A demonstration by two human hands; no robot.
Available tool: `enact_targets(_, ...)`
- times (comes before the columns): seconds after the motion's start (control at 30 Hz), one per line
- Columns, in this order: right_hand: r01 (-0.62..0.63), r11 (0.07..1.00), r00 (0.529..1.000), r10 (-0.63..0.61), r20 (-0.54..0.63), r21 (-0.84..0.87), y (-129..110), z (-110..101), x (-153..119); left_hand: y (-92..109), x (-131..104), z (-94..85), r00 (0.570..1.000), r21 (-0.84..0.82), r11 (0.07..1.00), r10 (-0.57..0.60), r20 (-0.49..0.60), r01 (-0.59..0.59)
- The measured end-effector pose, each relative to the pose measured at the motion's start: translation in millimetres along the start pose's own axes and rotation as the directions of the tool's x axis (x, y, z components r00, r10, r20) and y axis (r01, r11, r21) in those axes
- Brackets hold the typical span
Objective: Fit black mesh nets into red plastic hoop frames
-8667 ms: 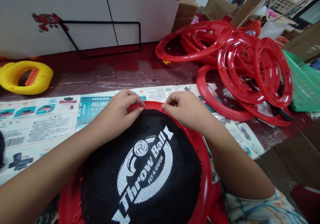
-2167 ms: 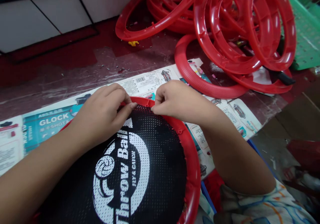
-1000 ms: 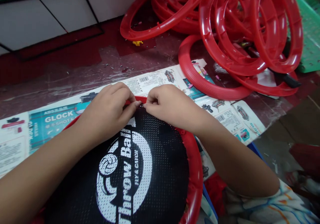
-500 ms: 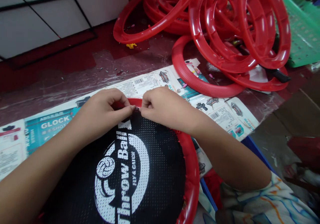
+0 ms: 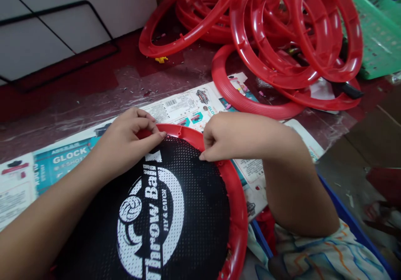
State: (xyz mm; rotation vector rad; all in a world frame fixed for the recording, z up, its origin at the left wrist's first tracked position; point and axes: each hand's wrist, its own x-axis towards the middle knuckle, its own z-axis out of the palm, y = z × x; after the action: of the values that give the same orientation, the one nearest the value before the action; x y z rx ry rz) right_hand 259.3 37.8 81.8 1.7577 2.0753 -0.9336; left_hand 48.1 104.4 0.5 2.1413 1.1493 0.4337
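A round black mesh (image 5: pixel 200 205) with white "Throw Ball Fly & Catch" print lies over a red plastic ring (image 5: pixel 239 213) in front of me. My left hand (image 5: pixel 130 140) pinches the mesh edge at the ring's far side, thumb against fingers. Farther right along the same rim, my right hand (image 5: pixel 233 138) is closed with thumb and fingertips at the mesh edge. Between the two hands a stretch of red rim with a small peg shows bare. The near left part of the ring is hidden by my left forearm.
Several red rings (image 5: pixel 266 34) are heaped at the back, beside a green perforated basket (image 5: pixel 372 34). Printed cardboard (image 5: pixel 175 104) lies under the work. A black wire frame (image 5: pixel 94 8) stands at the back left. A small yellow piece (image 5: pixel 161 59) lies near the rings.
My right hand has moved right along the rim, away from my left hand, uncovering a piece of red rim. My left hand stays at about the same spot.
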Motion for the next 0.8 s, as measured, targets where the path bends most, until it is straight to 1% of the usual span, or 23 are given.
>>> enact_targets(0.07, 0.054, 0.998, 0.999, -0.054, -0.008, -0.012, -3, 3, 2, 1, -1, -0.7, 1.000, 0.000, 1.000, 0.002, 0.011, -0.002)
enact_targets(0.17, 0.100, 0.995, 0.992, -0.101, -0.075, -0.015, -7, 6, 5, 1, -3, -1.8, 0.999, -0.006, 1.000, 0.016, 0.040, -0.016)
enact_targets(0.33, 0.055, 0.998, 0.988, -0.049, -0.144, 0.034, -6, 5, 5, 1, -3, -3.6, 0.999, -0.008, 1.000, 0.014, 0.046, -0.014)
enact_targets(0.43, 0.038, 0.999, 0.985, -0.031, -0.168, 0.039, -3, 5, 6, -1, -2, -4.1, 0.998, -0.010, 0.999, 0.032, 0.061, -0.032)
enact_targets(0.53, 0.023, 0.999, 0.986, -0.016, -0.167, 0.040, -2, 5, 8, -2, -2, -4.3, 0.996, -0.010, 0.999, 0.052, 0.071, -0.052)
enact_targets(0.63, 0.007, 0.999, 0.987, 0.001, -0.159, 0.053, -1, 5, 10, -1, -2, -4.2, 0.996, -0.003, 0.999, 0.040, 0.074, -0.039)
enact_targets(0.8, 0.013, 0.998, 0.987, -0.002, -0.160, 0.066, 0, 6, 13, -3, -2, -2.9, 0.998, -0.010, 0.999, 0.042, 0.049, -0.042)
